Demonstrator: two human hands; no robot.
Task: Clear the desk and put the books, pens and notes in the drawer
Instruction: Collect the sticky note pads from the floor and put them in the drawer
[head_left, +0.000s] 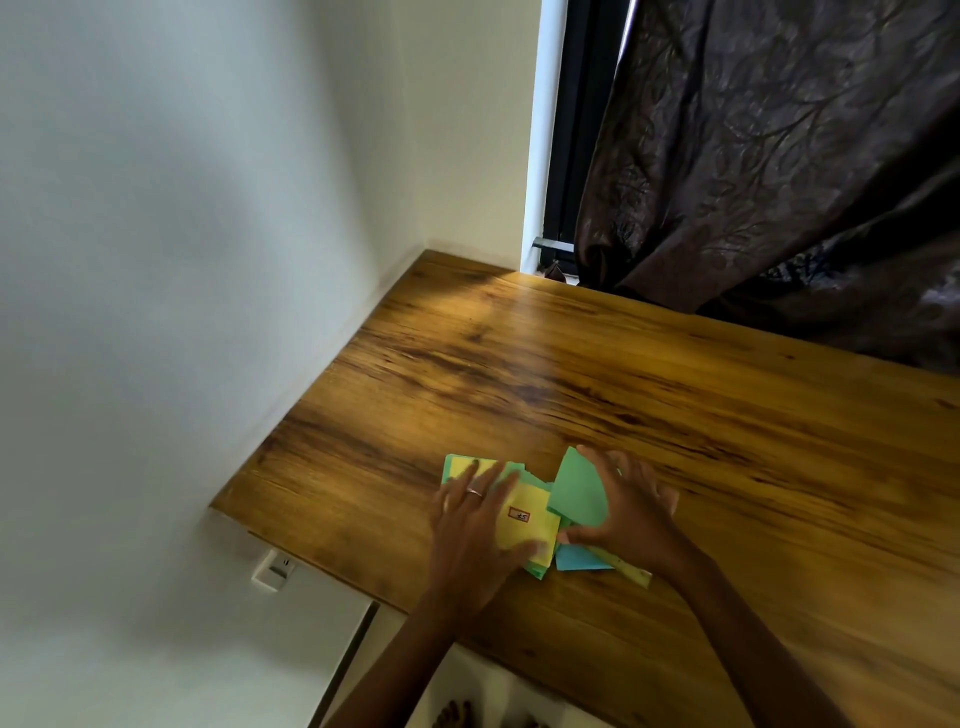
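A loose pile of coloured paper notes lies near the front left of the wooden desk (649, 395). A yellow note (524, 525) with a small red-framed label lies on top, a green note (579, 491) curls upward beside it, and a blue note (576, 558) pokes out below. My left hand (472, 525), with a ring on one finger, lies over the yellow and green notes with fingers spread and the thumb on the yellow one. My right hand (631, 512) curls around the right side of the pile, its thumb touching the notes. A yellow-green strip (631, 569) shows under it.
A white wall borders the desk on the left, with a wall socket (272, 569) below the desk corner. A dark patterned curtain (779, 171) hangs over the desk's far right edge beside a window frame (566, 135). Bare feet show on the floor below.
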